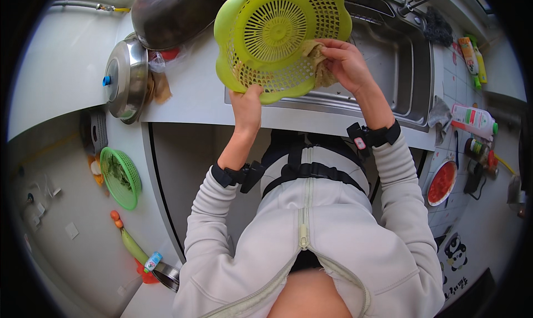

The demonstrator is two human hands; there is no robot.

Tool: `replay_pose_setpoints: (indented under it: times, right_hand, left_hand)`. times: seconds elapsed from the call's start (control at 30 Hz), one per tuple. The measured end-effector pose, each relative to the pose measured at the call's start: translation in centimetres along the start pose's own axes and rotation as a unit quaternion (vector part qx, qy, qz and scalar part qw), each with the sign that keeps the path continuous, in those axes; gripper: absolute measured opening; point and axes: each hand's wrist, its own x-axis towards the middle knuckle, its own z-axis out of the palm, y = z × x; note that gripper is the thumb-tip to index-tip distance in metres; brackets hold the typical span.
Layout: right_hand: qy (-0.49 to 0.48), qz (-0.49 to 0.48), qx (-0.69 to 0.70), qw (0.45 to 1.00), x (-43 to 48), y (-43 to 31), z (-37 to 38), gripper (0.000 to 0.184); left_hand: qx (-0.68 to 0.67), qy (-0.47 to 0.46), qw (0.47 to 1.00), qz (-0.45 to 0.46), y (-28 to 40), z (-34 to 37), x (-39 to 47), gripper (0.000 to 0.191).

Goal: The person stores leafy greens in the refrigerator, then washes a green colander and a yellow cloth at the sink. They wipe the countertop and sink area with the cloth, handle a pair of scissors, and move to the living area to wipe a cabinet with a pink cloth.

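Observation:
A yellow-green plastic colander (280, 31) with a scalloped rim is held up, tilted, over the counter and the edge of the steel sink (385, 64). My left hand (247, 108) grips its near rim at the lower left, with the thumb on the inner side. In my right hand (347, 64) is a crumpled tan cloth (320, 64), pinched between thumb and fingers against the colander's right side. Part of the sink is hidden behind the colander and my right forearm. Small dark specks lie in the basin.
Left on the counter stand a lidded steel pot (125, 78) and a large dark pan (179, 14). Farther left is a green basket (120, 178) of leafy vegetables. The faucet (418, 3) rises behind the sink; bottles (472, 120) and a bowl of red food (442, 182) are at right.

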Motion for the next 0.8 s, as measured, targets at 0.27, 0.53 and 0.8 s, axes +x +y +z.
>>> replay_pose_setpoints:
  times: [0.27,0.53,0.8]
  right_hand:
    - [0.130,-0.151,-0.161,0.967,0.0,0.6,0.3,0.028]
    - [0.117,-0.354,-0.621,0.690,0.5,6.4,4.5,0.022]
    - [-0.048,-0.037,-0.164,0.985,-2.9,1.5,-0.4,0.021]
  left_hand:
    - [0.001,0.002,1.000,0.003,-0.3,1.0,-1.2,0.032]
    - [0.022,-0.048,0.999,0.005,0.6,1.3,-1.2,0.031]
    - [0.026,-0.005,0.999,-0.018,0.3,-2.1,1.7,0.041]
